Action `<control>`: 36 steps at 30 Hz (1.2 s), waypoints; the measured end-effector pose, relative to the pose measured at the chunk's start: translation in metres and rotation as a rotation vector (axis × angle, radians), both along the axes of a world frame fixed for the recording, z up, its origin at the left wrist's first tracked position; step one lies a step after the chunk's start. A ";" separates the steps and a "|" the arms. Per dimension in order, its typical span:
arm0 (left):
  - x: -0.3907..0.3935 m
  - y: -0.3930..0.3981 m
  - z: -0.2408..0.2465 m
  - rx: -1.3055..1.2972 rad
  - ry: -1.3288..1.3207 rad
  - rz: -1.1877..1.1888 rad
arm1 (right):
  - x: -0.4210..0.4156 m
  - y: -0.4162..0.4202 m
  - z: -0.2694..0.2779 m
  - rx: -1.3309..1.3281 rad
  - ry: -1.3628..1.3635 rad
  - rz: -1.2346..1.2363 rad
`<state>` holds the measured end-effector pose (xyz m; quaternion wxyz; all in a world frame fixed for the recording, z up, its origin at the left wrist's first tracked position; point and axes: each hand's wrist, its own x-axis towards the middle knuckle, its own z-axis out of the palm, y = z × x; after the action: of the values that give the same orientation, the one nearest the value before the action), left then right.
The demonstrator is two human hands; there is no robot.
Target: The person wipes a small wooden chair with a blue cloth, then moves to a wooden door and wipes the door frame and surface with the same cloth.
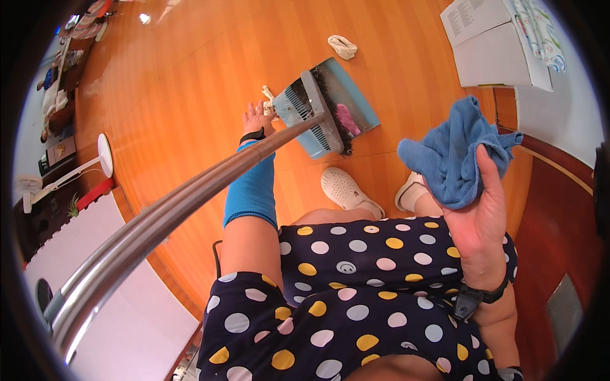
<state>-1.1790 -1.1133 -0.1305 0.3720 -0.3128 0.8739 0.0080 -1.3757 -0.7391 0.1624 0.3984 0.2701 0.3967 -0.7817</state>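
Observation:
My right hand (476, 224) grips a crumpled blue cloth (457, 152), held up over the floor at the right. Down by the floor, my left hand (257, 118) has its fingers spread, close to a crumpled cream cloth item (268, 101); whether they touch is hard to tell. Beside it stands a blue dustpan (360, 90) with a comb-toothed edge. A broom head (321, 112) rests in the pan over dark dust, next to a pink piece (348, 120). Metal handles (157, 219) cross over my left forearm towards the lower left.
A cream sock-like item (342, 47) lies on the wooden floor (214, 57) beyond the dustpan. White boxes (493, 55) with a plastic packet (541, 35) stand at the right. At the left are a pale tabletop (95, 276) and a white desk lamp (105, 155).

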 end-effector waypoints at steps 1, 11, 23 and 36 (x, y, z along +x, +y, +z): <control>-0.007 0.005 0.003 0.017 -0.020 0.021 | 0.000 -0.001 -0.002 0.015 0.004 0.000; 0.079 -0.008 -0.094 0.201 0.153 0.175 | 0.009 -0.006 0.007 -0.032 -0.016 0.020; 0.142 0.127 0.060 0.575 0.401 0.318 | -0.021 0.020 0.004 -0.157 0.137 -0.050; -0.022 0.162 0.159 0.684 0.679 -0.316 | -0.027 0.048 -0.002 -0.182 0.111 -0.055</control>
<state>-1.2015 -0.9515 0.0281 0.1445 -0.0165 0.9296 0.3386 -1.4031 -0.6915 0.1609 0.3769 0.1999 0.3379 -0.8389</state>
